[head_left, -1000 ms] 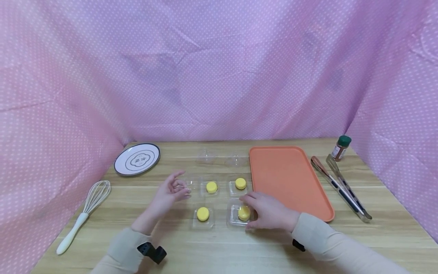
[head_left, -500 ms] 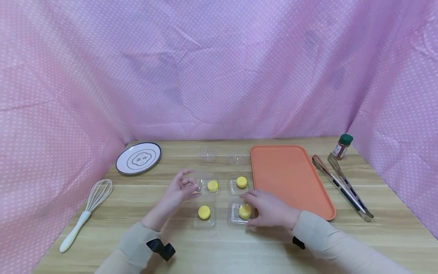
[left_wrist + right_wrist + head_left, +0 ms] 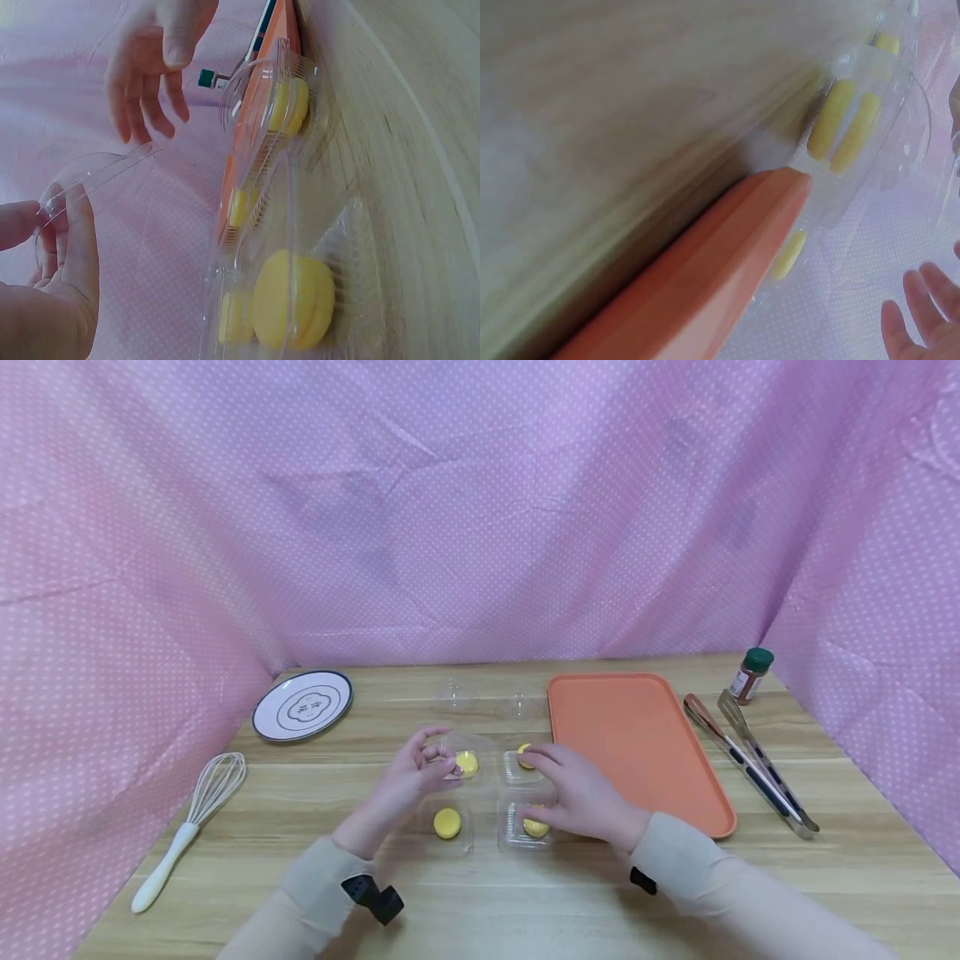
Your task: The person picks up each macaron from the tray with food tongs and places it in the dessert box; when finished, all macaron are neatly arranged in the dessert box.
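A pink cloth with white dots point(image 3: 480, 510) hangs behind and to both sides of a light wooden table point(image 3: 675, 893). Near the middle of the table lie four clear plastic clamshell boxes point(image 3: 517, 827), each with a round yellow pastry point(image 3: 447, 823) inside, set two by two. The left hand point(image 3: 408, 777) is raised over the far left box and its grip pinches the thin clear plastic lid point(image 3: 97, 176) of that box between thumb and fingertips, the lid lifted off the base. The right hand point(image 3: 573, 793) lies over the two right boxes with its fingers spread and loosely bent; the grip is wide and closes on nothing that shows, and whether it touches the plastic cannot be told.

Just beside the boxes toward the right edge lies a flat orange rectangular tray point(image 3: 630, 743). Beyond it, near the right edge, lie metal tongs with dark handles point(image 3: 750, 764), and a small spice jar with a green cap point(image 3: 750, 675) stands at the far right corner. A round white plate with dark rings point(image 3: 302, 706) sits toward the far left corner, and a white-handled wire whisk point(image 3: 187, 822) lies along the left edge.
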`<action>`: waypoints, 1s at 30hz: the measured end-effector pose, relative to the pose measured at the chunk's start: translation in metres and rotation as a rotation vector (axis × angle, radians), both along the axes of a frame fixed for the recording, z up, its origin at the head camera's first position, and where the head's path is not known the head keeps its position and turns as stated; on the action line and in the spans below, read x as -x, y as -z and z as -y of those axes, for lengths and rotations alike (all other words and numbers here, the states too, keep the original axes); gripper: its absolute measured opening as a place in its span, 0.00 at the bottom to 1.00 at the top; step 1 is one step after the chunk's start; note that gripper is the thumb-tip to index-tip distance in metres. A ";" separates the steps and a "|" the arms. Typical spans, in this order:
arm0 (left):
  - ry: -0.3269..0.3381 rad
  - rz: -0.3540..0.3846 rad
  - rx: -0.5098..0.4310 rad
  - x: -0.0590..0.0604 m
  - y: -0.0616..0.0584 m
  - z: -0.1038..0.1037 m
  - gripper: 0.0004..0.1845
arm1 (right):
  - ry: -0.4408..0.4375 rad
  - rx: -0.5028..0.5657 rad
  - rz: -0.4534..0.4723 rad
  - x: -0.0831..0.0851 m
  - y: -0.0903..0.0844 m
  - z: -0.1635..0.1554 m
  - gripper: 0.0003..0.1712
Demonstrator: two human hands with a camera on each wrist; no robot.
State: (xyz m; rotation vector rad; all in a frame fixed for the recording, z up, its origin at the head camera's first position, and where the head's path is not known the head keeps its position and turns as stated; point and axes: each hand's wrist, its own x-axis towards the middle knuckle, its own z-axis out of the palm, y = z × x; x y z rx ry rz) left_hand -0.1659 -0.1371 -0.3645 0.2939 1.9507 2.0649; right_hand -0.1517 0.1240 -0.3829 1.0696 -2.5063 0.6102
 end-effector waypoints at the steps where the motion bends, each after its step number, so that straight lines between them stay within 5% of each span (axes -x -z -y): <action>1: 0.003 -0.001 -0.012 0.000 0.000 -0.001 0.29 | 0.016 0.006 -0.003 0.001 -0.001 0.001 0.40; 15: 0.013 0.035 -0.049 -0.001 0.000 -0.013 0.26 | 0.040 0.046 0.060 0.005 -0.004 0.013 0.46; 30: 0.057 0.091 -0.094 -0.004 0.002 -0.015 0.27 | -0.025 0.063 -0.046 0.006 -0.003 0.022 0.45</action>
